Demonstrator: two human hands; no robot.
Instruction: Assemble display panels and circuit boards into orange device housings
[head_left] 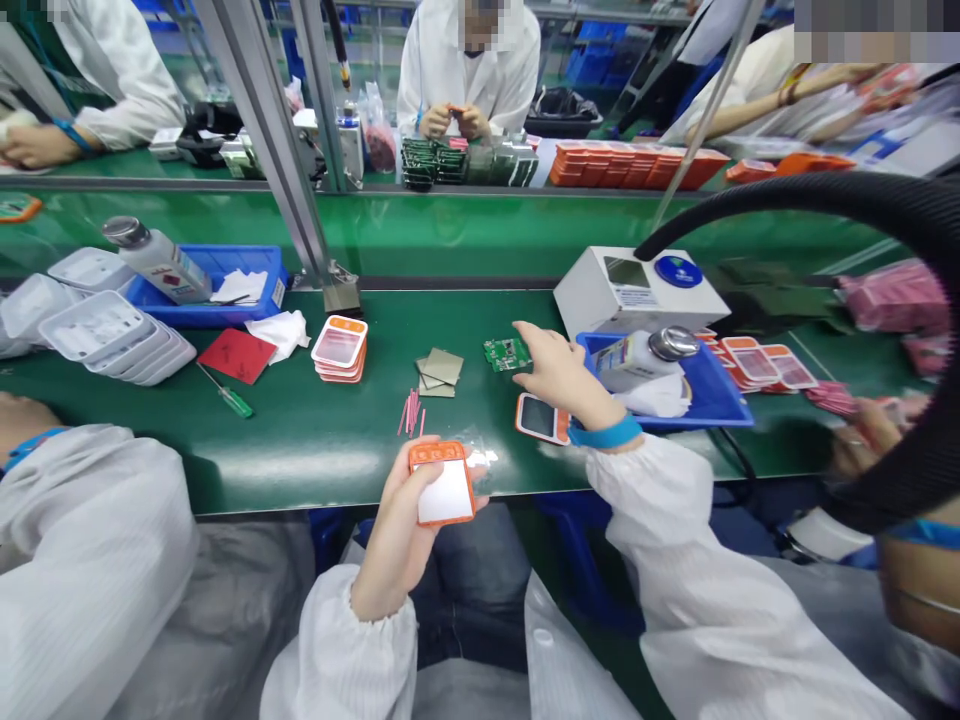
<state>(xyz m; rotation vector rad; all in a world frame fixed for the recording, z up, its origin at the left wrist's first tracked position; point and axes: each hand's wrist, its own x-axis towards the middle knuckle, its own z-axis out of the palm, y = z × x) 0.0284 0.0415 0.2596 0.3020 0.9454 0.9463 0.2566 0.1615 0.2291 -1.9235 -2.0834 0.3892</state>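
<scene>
Near the table's front edge, my left hand holds an orange-framed case with a white panel, its thumb on the face. My right hand reaches over the table with thumb and fingers apart, its fingertips at the right edge of a green circuit board. Below that hand lies an orange device with a dark screen. Thin pink strips and a few grey-green square plates lie left of the board. Farther left is a stack of orange and white frames.
A blue tray with a bottle stands right, before a white box. At left are another blue tray, a red sheet, a screwdriver and stacked plastic containers. A black hose arches at right; people sit around.
</scene>
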